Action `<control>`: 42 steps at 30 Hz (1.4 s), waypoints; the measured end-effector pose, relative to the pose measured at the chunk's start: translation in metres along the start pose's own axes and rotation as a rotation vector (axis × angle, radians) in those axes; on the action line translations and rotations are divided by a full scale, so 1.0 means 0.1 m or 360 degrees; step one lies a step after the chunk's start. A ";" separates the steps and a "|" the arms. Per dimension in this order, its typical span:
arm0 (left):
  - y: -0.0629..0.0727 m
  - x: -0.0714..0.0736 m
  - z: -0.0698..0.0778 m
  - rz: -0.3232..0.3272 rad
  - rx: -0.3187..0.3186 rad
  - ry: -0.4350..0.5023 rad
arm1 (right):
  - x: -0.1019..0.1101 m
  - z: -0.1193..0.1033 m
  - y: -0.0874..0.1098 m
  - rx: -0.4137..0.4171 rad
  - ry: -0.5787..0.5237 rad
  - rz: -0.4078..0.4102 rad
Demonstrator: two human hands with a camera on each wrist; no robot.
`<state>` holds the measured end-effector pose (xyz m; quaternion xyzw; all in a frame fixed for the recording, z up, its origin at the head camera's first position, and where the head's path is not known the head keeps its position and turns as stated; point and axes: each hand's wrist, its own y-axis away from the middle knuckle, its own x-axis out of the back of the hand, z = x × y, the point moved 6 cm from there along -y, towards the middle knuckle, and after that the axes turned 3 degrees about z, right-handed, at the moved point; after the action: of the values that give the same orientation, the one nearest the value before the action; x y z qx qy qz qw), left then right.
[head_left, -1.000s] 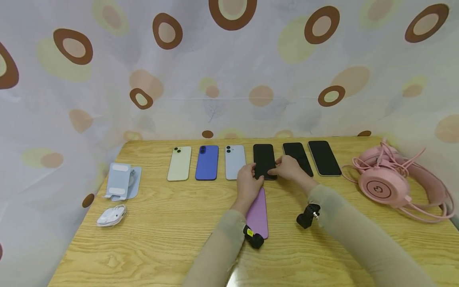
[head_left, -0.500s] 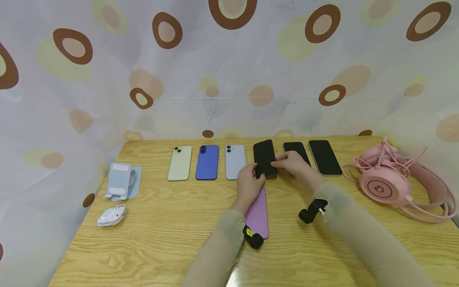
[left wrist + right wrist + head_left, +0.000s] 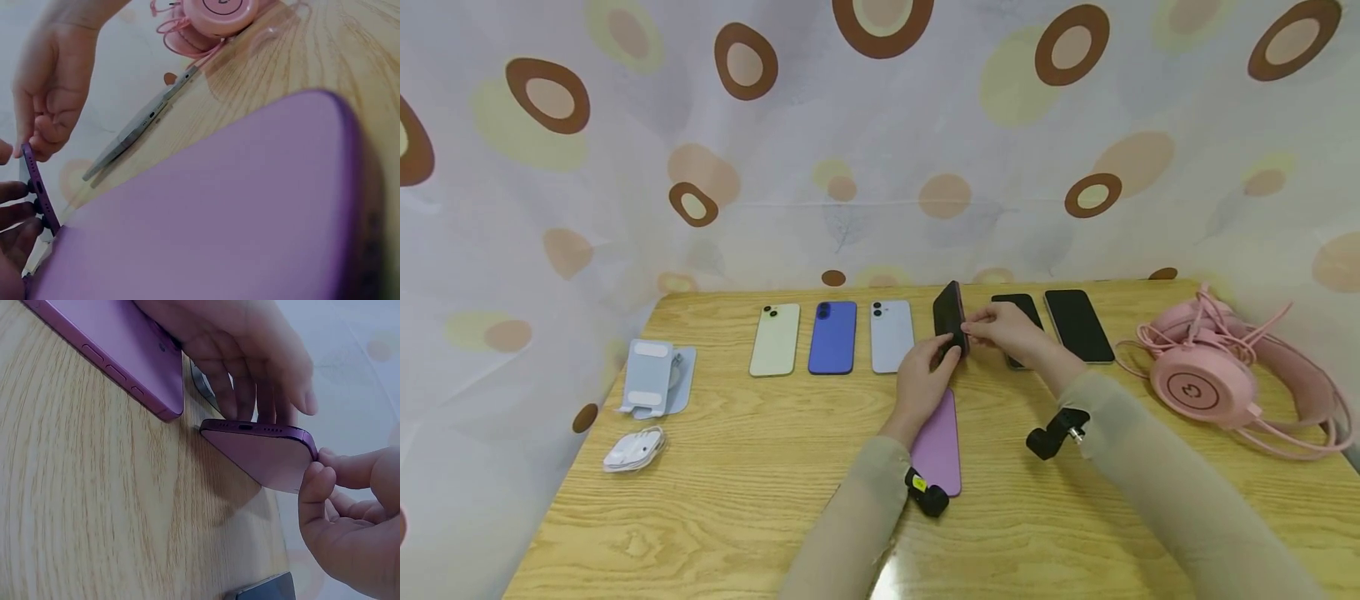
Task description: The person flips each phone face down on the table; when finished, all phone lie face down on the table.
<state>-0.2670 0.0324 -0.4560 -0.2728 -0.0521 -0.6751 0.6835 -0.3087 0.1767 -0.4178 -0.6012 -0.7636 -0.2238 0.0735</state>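
Observation:
A phone with a purple frame [image 3: 948, 319] stands tilted up on its long edge, its dark screen facing left. At its right edge my right hand [image 3: 1009, 332] pinches it between thumb and fingertips; the right wrist view shows this grip at a corner of the phone's purple body [image 3: 256, 456]. My left hand [image 3: 919, 379] is on the screen side, fingertips right at the glass, thumb apart from the phone. Under the left wrist a second purple phone [image 3: 938, 454] lies back up, filling much of the left wrist view; its far end is hidden by the hand.
Left in the row lie a pale yellow phone [image 3: 775, 340], a blue phone [image 3: 832, 340] and a white phone [image 3: 891, 337]. Two dark-screened phones [image 3: 1078, 327] lie right, then pink headphones [image 3: 1202, 387]. A light blue stand [image 3: 649, 377] and white wired earphones [image 3: 634, 450] sit far left.
The purple-framed phone was lying flat, screen up; its right side has been lifted and it now stands on edge. My right hand has risen with it, while the left stays nearly in place.

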 end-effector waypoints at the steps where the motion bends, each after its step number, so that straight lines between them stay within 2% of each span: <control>1: 0.00 0.00 0.00 0.0005 0.0003 0.0039 | -0.01 -0.01 0.00 0.0004 -0.0008 -0.0011; 8: 0.01 0.03 -0.01 0.0079 -0.0015 0.0267 | -0.11 -0.08 -0.01 0.0105 0.0001 -0.0080; 12: 0.02 0.06 0.00 0.0157 -0.0050 0.0324 | -0.16 -0.12 -0.01 0.0177 0.0029 -0.0101; 16: 0.03 0.11 0.03 0.0281 -0.0117 0.0374 | -0.22 -0.12 -0.03 0.0250 0.0062 -0.0137; 22: 0.04 0.16 0.06 0.0402 -0.0167 0.0411 | -0.30 -0.05 -0.06 0.0281 0.0113 -0.0215; 30: 0.04 0.20 0.02 0.0484 -0.0059 0.0389 | -0.37 0.08 -0.10 0.0164 0.0274 -0.0274; 37: 0.05 0.21 -0.02 0.0489 0.0068 0.0341 | -0.29 0.12 -0.07 0.0118 0.0518 -0.0174; 42: 0.03 0.17 -0.05 0.0436 0.0109 0.0209 | -0.17 0.15 -0.04 0.0113 0.0707 -0.0066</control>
<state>-0.2644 0.0144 -0.4535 -0.2093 0.0074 -0.5898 0.7799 -0.3057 0.1670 -0.4387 -0.5183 -0.7483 -0.3252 0.2562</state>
